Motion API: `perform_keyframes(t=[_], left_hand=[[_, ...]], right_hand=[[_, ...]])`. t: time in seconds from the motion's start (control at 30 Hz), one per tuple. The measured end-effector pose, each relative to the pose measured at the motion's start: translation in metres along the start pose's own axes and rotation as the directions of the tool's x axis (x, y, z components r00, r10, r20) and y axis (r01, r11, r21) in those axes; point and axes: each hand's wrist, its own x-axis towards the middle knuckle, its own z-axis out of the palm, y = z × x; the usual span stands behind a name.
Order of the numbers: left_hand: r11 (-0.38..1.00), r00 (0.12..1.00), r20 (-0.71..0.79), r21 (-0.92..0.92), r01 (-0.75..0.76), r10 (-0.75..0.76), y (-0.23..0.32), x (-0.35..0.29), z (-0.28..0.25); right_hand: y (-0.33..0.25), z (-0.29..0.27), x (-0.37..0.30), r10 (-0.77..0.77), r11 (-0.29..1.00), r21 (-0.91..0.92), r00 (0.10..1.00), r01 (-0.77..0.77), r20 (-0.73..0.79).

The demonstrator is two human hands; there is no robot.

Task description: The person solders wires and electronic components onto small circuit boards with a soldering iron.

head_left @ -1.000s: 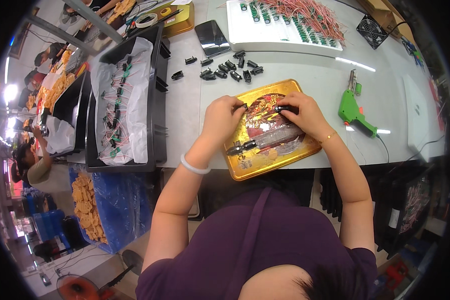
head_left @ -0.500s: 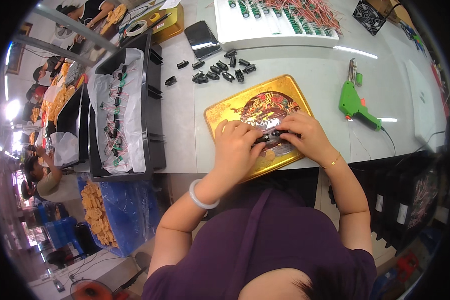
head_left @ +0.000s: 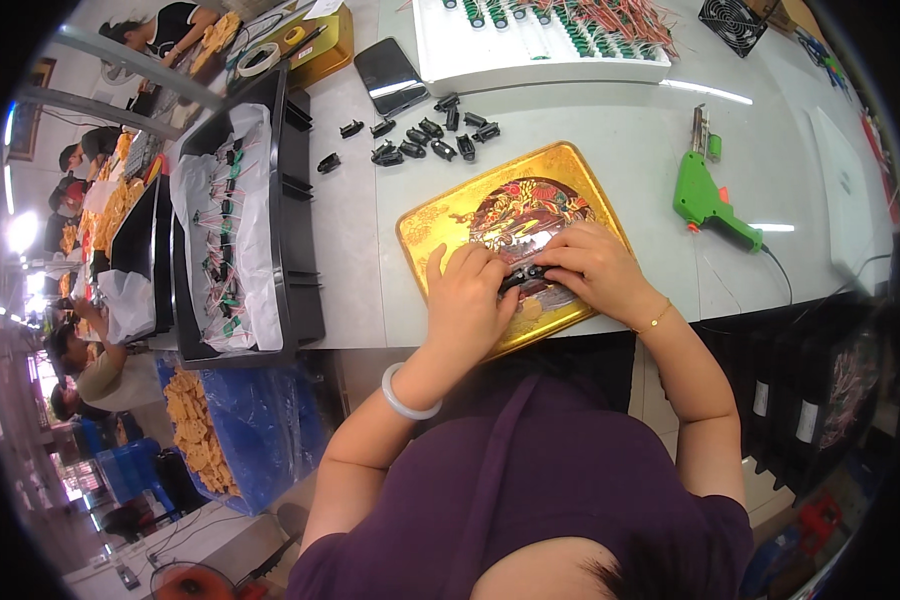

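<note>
Above a gold tin lid (head_left: pixel 432 217) with a dark round picture, both my hands come together at small black plastic pieces (head_left: pixel 526 275). My left hand (head_left: pixel 467 300) pinches the left end, thumb and fingers closed on it. From the other side my right hand (head_left: pixel 602 272) grips the right end. Whether this is one piece or two pressed together, I cannot tell; fingers cover much of it. Beyond the lid's far left corner lie several loose black plastic holders (head_left: pixel 430 128), of similar colour and size.
A green glue gun (head_left: pixel 698 190) with a cord lies to the right. At the back are a white foam tray (head_left: pixel 540 73) of green wired parts, a phone (head_left: pixel 390 76) and a fan (head_left: pixel 732 25). A black bin (head_left: pixel 305 255) with paper-lined wired parts stands left. Other people work far left.
The black pieces between my hands sit closer together, and my fingers have shifted slightly. The whole view has moved a little, so the table things appear slightly further left.
</note>
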Motion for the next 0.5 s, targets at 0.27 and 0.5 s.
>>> perform_keyframes(t=[0.27, 0.5], left_hand=[[1.000, 0.997, 0.078, -0.026, 0.004, -0.002, -0.002, 0.010, -0.006], [0.998, 0.997, 0.069, 0.059, -0.036, 0.032, -0.004, 0.009, -0.005]], right_hand=[[0.004, 0.000, 0.008, -0.011, 1.000, 0.001, 1.000, 0.011, 0.018], [-0.007, -0.003, 0.016, -0.018, 0.996, -0.090, 1.000, 0.020, 0.024]])
